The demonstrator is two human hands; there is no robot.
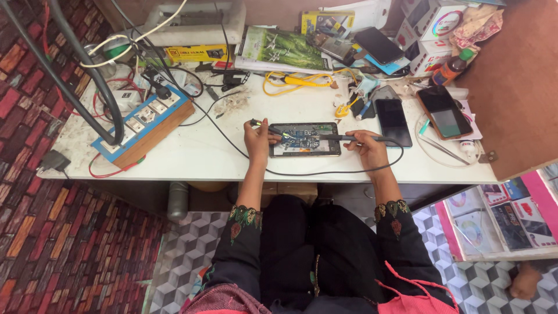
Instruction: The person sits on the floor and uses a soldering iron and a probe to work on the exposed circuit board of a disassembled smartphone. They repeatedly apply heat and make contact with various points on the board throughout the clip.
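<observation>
The right hand [365, 143] closes its grip around a dark soldering iron [343, 138], its tip reaching left over the opened phone [304, 139] that lies flat near the front edge of the white bench [203, 152]. The left hand [257, 139] pinches a thin dark tool [263, 124] at the phone's left end, fingers pressed together on it. The iron's black cable [325, 172] loops along the bench edge below the phone. Just right of the right hand lies a black phone [393, 121], and farther right a brown-edged phone [444, 111]. A blue-topped power strip [145, 123] sits well to the left.
</observation>
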